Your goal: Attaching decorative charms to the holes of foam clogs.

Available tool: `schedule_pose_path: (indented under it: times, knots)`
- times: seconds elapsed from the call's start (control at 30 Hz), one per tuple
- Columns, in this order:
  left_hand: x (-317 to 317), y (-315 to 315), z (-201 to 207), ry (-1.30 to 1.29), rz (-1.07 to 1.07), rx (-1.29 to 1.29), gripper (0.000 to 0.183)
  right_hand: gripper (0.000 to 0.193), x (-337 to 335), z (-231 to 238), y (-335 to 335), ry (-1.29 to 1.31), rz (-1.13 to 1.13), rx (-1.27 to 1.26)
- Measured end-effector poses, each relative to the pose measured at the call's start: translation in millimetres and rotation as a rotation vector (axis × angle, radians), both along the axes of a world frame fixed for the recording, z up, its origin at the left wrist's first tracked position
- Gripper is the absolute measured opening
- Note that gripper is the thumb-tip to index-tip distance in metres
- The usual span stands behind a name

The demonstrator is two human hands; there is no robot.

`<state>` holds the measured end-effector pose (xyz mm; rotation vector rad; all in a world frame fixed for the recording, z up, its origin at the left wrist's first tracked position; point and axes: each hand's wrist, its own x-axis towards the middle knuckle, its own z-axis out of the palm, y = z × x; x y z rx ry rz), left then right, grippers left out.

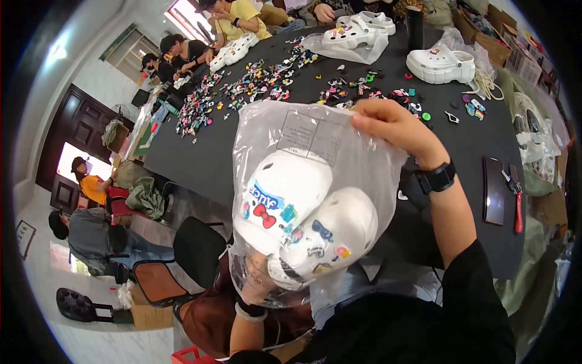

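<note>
A clear plastic bag [370, 161] hangs in front of me, with a pair of white clogs [291, 173] inside it. Colourful charms, among them a red bow, decorate their toes. My right hand [394, 127] pinches the bag's upper right corner between thumb and fingers. At the lower left, my left hand [257, 280] grips the clogs at their heel end. It shows through the plastic, its fingers largely hidden; whether it is inside or behind the bag I cannot tell.
Loose shoe charms [254, 85] are scattered over the black table [182, 151]. More white clogs [441, 65] stand at its far side near a black tumbler [414, 29]. A phone [493, 191] and red-handled pliers [518, 209] lie right. Other people sit along the left.
</note>
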<state>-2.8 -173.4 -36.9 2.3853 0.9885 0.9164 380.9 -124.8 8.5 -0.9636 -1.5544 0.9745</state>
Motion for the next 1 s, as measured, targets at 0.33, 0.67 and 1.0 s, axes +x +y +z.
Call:
schedule_pose_path:
  times: [0.33, 0.67, 1.0]
  knots:
    - [17, -8, 11, 0.456, -0.284, 0.279, 0.038, 0.043, -22, 10, -9, -0.243, -0.002, -0.041]
    - [-6, -8, -2, -0.037, -0.078, -0.207, 0.051, 0.026, 30, 3, -4, 0.353, -0.28, -0.029]
    - [-33, 14, -6, -0.289, 0.392, 0.132, 0.04, 0.079, 41, -15, -10, -0.424, 0.161, -0.337]
